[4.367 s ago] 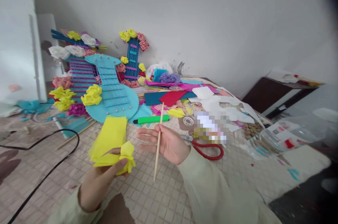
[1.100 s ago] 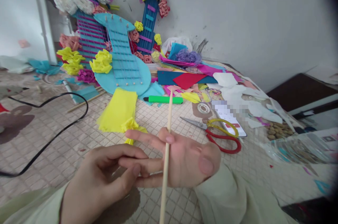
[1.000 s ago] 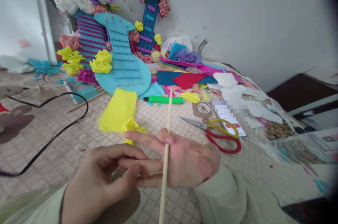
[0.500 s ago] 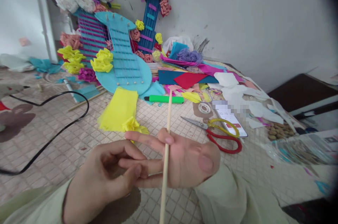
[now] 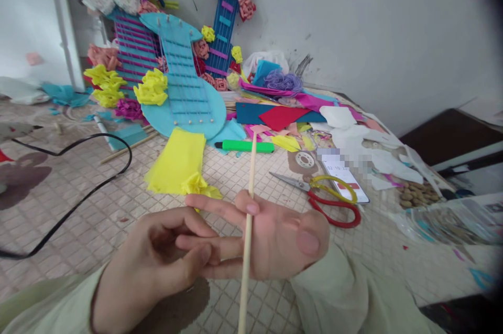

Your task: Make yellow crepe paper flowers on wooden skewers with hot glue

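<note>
My right hand [image 5: 281, 242] lies palm up with its fingers pointing left. One finger curls over a thin wooden stick [image 5: 247, 260] and holds it across the palm; the others are stretched out. The stick runs upright through the view, its lower end cut off by the frame. My left hand [image 5: 153, 260] is closed around a finger of my right hand, thumb against it. Just beyond the hands lies a crumpled yellow paper piece [image 5: 198, 185] at the corner of a yellow paper sheet [image 5: 178, 158].
Right of the hands lie scissors [image 5: 314, 191] and a phone [image 5: 340, 174]. A green marker [image 5: 247, 147] lies behind the stick. Blue cardboard guitars [image 5: 183, 82] with paper flowers lean at the back. A black cable [image 5: 82, 203] curves along the left; paper scraps [image 5: 369, 145] cover the right.
Both hands and the stick keep the same pose and grip. Only a very slight shift of the view shows.
</note>
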A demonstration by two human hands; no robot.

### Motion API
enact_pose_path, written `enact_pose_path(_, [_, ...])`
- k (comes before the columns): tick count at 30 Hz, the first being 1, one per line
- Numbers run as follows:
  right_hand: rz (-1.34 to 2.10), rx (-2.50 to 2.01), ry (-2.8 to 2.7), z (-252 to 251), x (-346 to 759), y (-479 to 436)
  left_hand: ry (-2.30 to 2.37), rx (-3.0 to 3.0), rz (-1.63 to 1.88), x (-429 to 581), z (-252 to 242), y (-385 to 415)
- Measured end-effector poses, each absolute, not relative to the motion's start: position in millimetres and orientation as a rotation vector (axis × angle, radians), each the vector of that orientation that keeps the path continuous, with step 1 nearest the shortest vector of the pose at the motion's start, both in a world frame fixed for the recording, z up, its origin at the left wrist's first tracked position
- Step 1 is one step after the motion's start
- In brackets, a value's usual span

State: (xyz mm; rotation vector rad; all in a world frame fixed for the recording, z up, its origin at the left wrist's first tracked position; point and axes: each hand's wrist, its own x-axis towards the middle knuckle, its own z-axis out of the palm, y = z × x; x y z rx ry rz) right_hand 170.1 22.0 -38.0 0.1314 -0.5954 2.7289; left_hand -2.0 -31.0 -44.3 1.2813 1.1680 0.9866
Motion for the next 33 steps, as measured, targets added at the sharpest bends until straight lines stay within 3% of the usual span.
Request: enact_pose_path(33, [2.761, 0.118, -0.574, -39.7, 168.9, 24.8, 1.031, 0.974, 0.882, -4.2, -46.0, -31.8])
